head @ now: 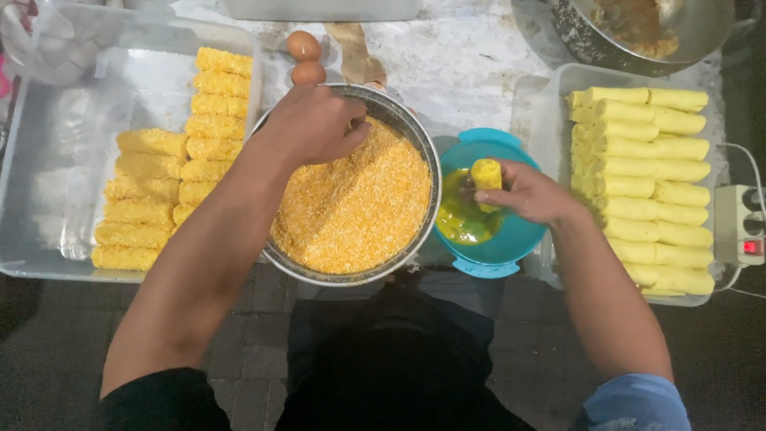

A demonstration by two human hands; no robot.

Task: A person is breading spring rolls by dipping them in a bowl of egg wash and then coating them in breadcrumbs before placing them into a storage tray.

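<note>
My right hand holds a yellow roll over the beaten egg in a teal bowl. My left hand hovers above the far edge of a round metal pan full of orange breadcrumbs, fingers pinched together; whether it holds crumbs is hidden. At the right, a clear tray carries several plain yellow rolls. To the left, another clear tray has several crumb-coated rolls in two rows.
Two brown eggs lie behind the crumb pan. A large metal pot with filling stands at the back right. A white power strip with a red switch sits at the far right edge. Dark paved floor lies below.
</note>
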